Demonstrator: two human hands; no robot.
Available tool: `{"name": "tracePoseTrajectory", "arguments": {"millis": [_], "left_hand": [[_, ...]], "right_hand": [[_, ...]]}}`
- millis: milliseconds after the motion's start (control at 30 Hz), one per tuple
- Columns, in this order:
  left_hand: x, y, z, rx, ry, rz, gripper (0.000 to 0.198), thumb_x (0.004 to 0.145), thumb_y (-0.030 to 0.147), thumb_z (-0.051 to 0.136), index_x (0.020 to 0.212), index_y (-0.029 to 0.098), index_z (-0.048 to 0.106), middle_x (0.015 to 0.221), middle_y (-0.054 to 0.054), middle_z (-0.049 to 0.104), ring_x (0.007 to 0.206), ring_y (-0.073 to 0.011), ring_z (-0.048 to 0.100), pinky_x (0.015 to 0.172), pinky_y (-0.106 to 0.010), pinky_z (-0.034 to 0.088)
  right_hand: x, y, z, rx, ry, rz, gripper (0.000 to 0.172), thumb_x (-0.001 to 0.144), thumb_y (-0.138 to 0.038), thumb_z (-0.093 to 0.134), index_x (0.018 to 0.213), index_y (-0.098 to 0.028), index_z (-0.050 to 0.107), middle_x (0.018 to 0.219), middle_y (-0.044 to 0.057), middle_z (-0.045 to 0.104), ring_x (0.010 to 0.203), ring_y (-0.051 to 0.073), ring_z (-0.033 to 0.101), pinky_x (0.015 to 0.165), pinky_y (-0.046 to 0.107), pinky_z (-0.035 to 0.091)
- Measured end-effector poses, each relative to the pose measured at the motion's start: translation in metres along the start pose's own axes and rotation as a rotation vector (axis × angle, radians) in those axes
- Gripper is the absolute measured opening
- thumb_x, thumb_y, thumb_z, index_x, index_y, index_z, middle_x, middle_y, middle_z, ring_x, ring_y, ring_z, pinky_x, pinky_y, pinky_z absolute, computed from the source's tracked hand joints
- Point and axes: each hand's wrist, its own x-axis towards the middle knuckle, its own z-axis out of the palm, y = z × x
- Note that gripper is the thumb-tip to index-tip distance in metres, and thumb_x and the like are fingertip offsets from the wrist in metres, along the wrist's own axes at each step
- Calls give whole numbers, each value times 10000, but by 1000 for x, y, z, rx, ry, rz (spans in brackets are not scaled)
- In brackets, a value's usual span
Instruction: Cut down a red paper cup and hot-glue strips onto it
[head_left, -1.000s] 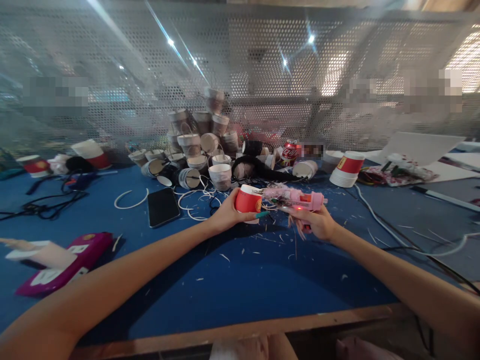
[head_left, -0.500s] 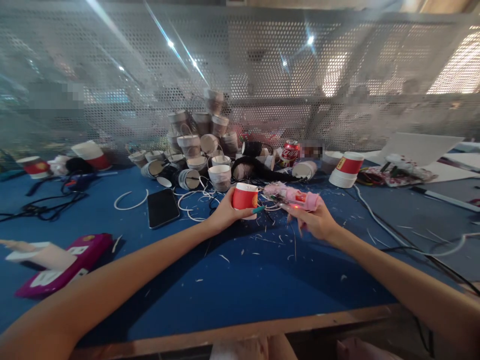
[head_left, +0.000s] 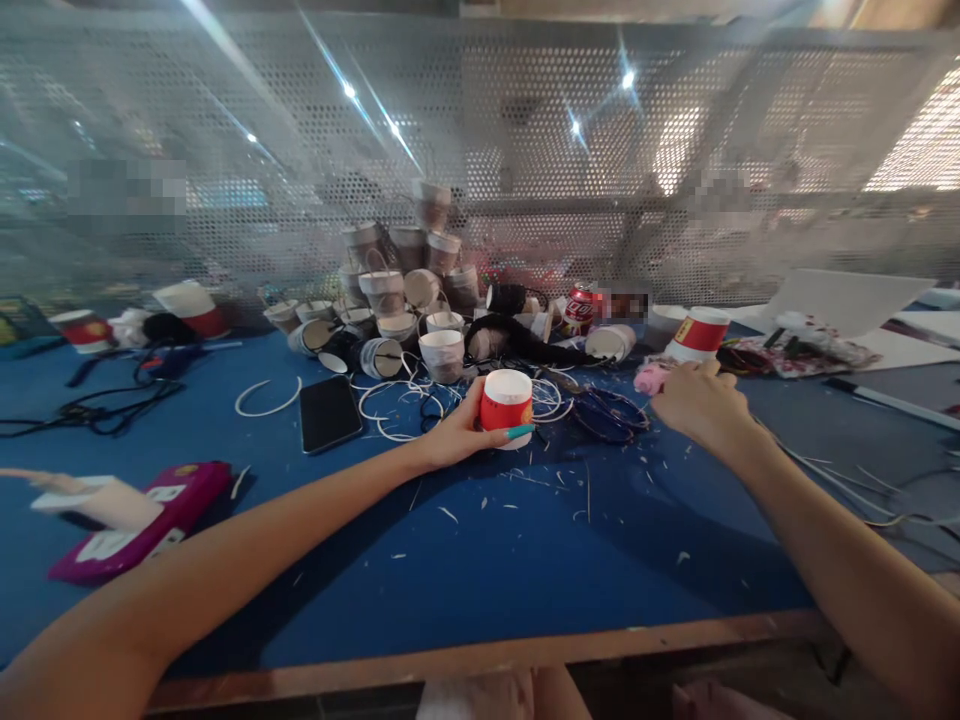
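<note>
My left hand (head_left: 466,425) is wrapped round a red and white paper cup (head_left: 507,402), which stands upright near the middle of the blue table. A teal-tipped fingernail lies across the cup's front. Farther right, my right hand (head_left: 705,405) is closed, back of the hand up, over a pink-wrapped tool (head_left: 649,377). Only the tool's pink left end shows; the rest is under the hand. Just behind those fingers stands a stack of red and white cups (head_left: 699,335). Between my hands lie blue-handled scissors (head_left: 609,412).
Small grey cups with cord handles (head_left: 381,292) are piled at the back before a perforated metal screen (head_left: 525,150). White cord (head_left: 386,425), a phone (head_left: 330,413) and a purple case (head_left: 154,530) lie leftward. A red can (head_left: 579,308) stands behind.
My right hand has moved right with the pink-wrapped tool, away from the cup and towards the cup stack, uncovering the scissors. The left hand keeps its hold on the cup.
</note>
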Motion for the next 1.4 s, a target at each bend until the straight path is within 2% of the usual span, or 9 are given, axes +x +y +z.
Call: {"name": "tracePoseTrajectory", "arguments": {"millis": [267, 400, 567, 667, 767, 900, 1033, 1233, 1400], "left_hand": [[1, -4, 2, 367, -15, 52, 729, 620, 338, 725, 1243, 220, 364, 1245, -103, 439, 1212, -292, 375, 1041, -483, 247], [1, -4, -7, 449, 36, 46, 778, 502, 343, 789, 1180, 189, 440, 1217, -122, 440, 1189, -330, 370, 1023, -535, 236], [-8, 24, -56, 398, -31, -19, 968, 442, 249, 802, 1284, 234, 326, 1261, -158, 426, 1125, -318, 461, 917, -503, 380], [-14, 44, -84, 541, 191, -52, 695, 625, 312, 684, 1218, 229, 332, 1182, -136, 490, 972, -238, 556, 805, -421, 461], [-18, 48, -90, 994, 441, -175, 269, 785, 340, 481, 987, 163, 475, 912, -119, 603, 820, -238, 589, 748, -413, 457], [-18, 28, -76, 1502, 207, -461, 338, 853, 392, 369, 979, 124, 532, 882, -179, 648, 825, -315, 625, 708, -426, 463], [-13, 10, -70, 1672, 12, -486, 364, 888, 296, 311, 1162, 130, 485, 985, -195, 656, 914, -324, 634, 748, -432, 470], [-10, 15, -75, 1689, -46, -473, 299, 833, 149, 353, 1056, 154, 552, 929, -167, 674, 856, -286, 650, 692, -374, 487], [-8, 34, -80, 1701, 74, -402, 400, 913, 257, 191, 1071, 98, 522, 879, -181, 653, 827, -273, 640, 682, -364, 476]], "right_hand": [[13, 9, 22, 8, -90, 52, 358, 741, -245, 496, 1061, -92, 548, 1186, 286, 456, 1131, 474, 379, 781, 655, 325], [2, 1, 19, -56, 61, -31, 393, 770, -226, 427, 1107, -30, 485, 1175, 299, 429, 1127, 439, 383, 793, 627, 352], [-14, -13, 1, -46, 310, -182, 386, 748, -205, 429, 1063, 11, 475, 1080, 291, 435, 1049, 429, 391, 734, 553, 383], [-24, -19, -13, 36, 486, -283, 268, 763, -180, 400, 973, -73, 529, 1032, 217, 483, 1016, 374, 389, 779, 512, 357], [-35, -23, -20, 129, 585, -407, 175, 792, -189, 381, 808, -157, 552, 915, 131, 549, 981, 322, 396, 827, 476, 315], [-39, -26, -12, 274, 562, -587, 160, 764, -173, 395, 646, -187, 503, 726, 67, 570, 842, 246, 436, 779, 401, 316], [-30, -27, 0, 420, 600, -667, 136, 707, -152, 426, 585, -192, 470, 644, 40, 566, 749, 212, 433, 728, 366, 318], [-16, -23, 6, 587, 573, -684, 166, 690, -126, 444, 546, -197, 488, 611, 27, 560, 710, 192, 448, 731, 353, 333], [-7, -27, -4, 759, 593, -755, 182, 651, -92, 432, 523, -201, 501, 568, 13, 553, 658, 171, 454, 735, 339, 349]]}}
